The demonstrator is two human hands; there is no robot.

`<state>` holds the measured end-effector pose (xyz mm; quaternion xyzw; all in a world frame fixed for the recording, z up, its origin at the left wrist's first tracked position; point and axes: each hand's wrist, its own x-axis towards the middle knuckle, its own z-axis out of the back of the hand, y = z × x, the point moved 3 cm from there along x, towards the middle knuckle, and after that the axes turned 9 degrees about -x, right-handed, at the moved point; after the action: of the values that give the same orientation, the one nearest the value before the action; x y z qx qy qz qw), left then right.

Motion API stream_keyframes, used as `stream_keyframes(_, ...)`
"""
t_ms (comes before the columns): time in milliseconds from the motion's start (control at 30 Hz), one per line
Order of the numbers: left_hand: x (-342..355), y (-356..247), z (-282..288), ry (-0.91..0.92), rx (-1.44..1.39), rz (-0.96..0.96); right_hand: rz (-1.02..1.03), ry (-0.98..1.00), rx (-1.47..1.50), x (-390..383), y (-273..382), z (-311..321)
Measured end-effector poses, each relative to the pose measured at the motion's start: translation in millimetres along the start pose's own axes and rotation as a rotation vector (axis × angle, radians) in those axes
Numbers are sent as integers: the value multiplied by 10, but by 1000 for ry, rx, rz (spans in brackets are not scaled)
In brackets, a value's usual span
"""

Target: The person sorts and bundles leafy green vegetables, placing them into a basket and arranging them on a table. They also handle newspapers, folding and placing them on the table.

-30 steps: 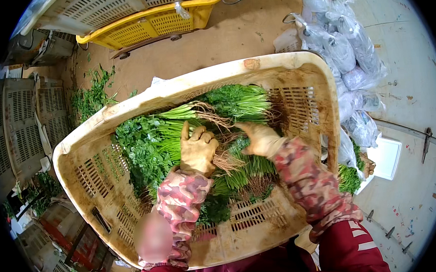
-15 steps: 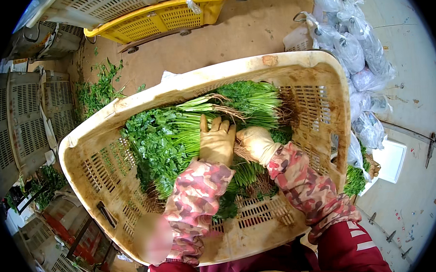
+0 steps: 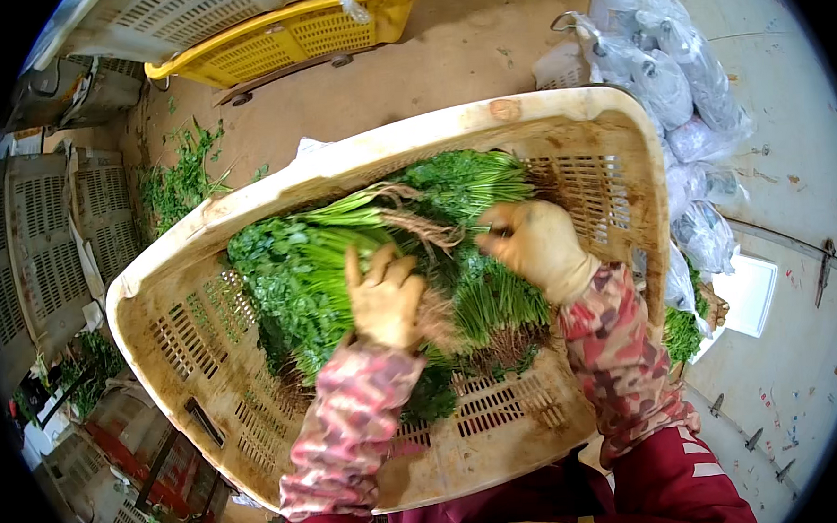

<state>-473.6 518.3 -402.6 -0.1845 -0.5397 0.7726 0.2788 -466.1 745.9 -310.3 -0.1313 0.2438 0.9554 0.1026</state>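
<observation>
Several bunches of leafy greens (image 3: 291,259) with long pale-green stems and brown roots lie in a large, dirt-stained cream plastic basket (image 3: 173,369). My left hand (image 3: 385,296), in a tan glove, lies over the stems of the left bunch with its fingers spread. Blurred roots show beside its wrist. Above the right-hand greens is my right hand (image 3: 541,246), gloved alike, its thumb and fingers curved and apart with nothing visible between them. Under it, another bunch (image 3: 501,300) has its roots toward me; a farther bunch (image 3: 471,178) has its roots to the right.
Behind the basket stands a yellow crate (image 3: 284,46) on a wheeled base. Filled clear plastic bags (image 3: 660,88) are piled at the right, near a white tray (image 3: 750,293). Grey crates (image 3: 47,224) line the left side, and loose greens (image 3: 182,174) lie on the floor.
My right hand has let go of the roots and moved up and to the right. My left hand has shifted slightly left and toward me, with the bunch beneath it moving too.
</observation>
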Motion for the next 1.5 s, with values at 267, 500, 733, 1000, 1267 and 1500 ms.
stream_keyframes(267, -49, -755, 528, -19, 513, -127, 200, 260, -713, 276, -20, -1379)
stream_keyframes(500, -36, -738, 527, -6, 522, -104, 176, 130, -859, 453, 72, -2089)
stream_keyframes(733, -38, -796, 583, -9, 478, -88, 378, 32, -938, 464, 147, -2190)
stream_keyframes(1000, -209, -601, 575, 31, 552, -44, 35, 337, -200, 375, 278, -1521)
stream_keyframes(1267, -110, -817, 740, -13, 446, -142, -201, 485, 1524, 188, -5, -1981)
stream_keyframes(1500, -114, -804, 935, 25, 418, -182, -379, 275, 2002, 34, 488, -1979)
